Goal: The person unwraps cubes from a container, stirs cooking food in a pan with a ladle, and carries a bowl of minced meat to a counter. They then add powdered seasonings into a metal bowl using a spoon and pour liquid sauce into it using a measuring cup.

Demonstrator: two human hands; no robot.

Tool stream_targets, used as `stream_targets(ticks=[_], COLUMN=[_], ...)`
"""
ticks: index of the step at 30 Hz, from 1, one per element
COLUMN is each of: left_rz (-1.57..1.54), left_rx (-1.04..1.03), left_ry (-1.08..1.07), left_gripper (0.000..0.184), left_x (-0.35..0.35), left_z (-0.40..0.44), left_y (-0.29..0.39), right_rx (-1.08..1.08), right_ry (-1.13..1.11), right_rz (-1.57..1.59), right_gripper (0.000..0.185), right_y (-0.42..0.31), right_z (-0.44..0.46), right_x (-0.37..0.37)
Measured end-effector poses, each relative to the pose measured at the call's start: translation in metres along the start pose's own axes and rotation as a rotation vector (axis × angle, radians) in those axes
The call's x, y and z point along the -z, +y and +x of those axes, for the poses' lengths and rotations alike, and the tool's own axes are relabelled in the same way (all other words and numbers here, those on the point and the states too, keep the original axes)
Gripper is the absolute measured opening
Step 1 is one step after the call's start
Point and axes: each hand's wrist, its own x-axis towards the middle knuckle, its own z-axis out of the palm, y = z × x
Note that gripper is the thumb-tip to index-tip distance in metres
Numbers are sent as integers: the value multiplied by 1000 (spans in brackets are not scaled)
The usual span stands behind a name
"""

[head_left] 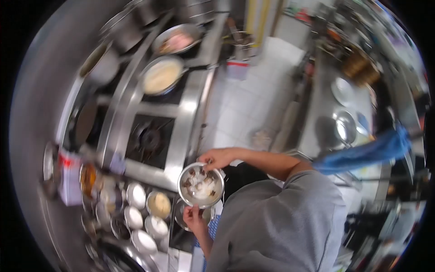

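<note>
A round metal bowl [181,186] is held in front of my body, beside the stove's near corner. Inside it lie whitish pieces with darker brown bits [200,185]; their kind is too blurred to name. My left hand [195,218] grips the bowl's lower rim, thumb and fingers closed on it. At the opposite rim, my right hand [218,158] has its fingers bent over the edge, reaching slightly inside. Partly under the bowl, another metal bowl [181,215] shows beside my left hand.
Several small tubs of white and yellowish contents [136,195] stand at lower left. A bare burner [149,137] is beyond the bowl; farther up, a pan with pale yellow contents [161,77] sits on the stove. A steel counter [317,122] runs along the right.
</note>
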Motion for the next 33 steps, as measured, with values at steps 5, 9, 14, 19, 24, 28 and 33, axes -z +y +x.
stream_targets(ticks=[5, 9, 14, 19, 24, 28, 33], left_rz=[48, 267, 470, 525, 546, 585, 634], left_rx=[266, 327, 358, 267, 258, 369, 462], left_ry=[-225, -529, -698, -873, -1007, -1135, -1313], left_gripper=[10, 15, 17, 17, 17, 16, 12], left_x=[-116, -172, -272, -405, -488, -533, -601], left_z=[29, 72, 138, 172, 198, 212, 243], left_y=[7, -19, -49, -61, -88, -112, -137], right_rx=[-180, -205, -43, -49, -7, 253, 471], right_ry=[504, 1185, 2024, 2497, 2495, 2573, 2361], right_rz=[236, 430, 509, 581, 950, 1037, 955], right_gripper=[17, 21, 18, 16, 16, 20, 33], right_y=[22, 51, 145, 215, 252, 267, 240], right_z=[-137, -237, -332, -409, -440, -453, -460], right_x=[73, 132, 226, 297, 326, 362, 400])
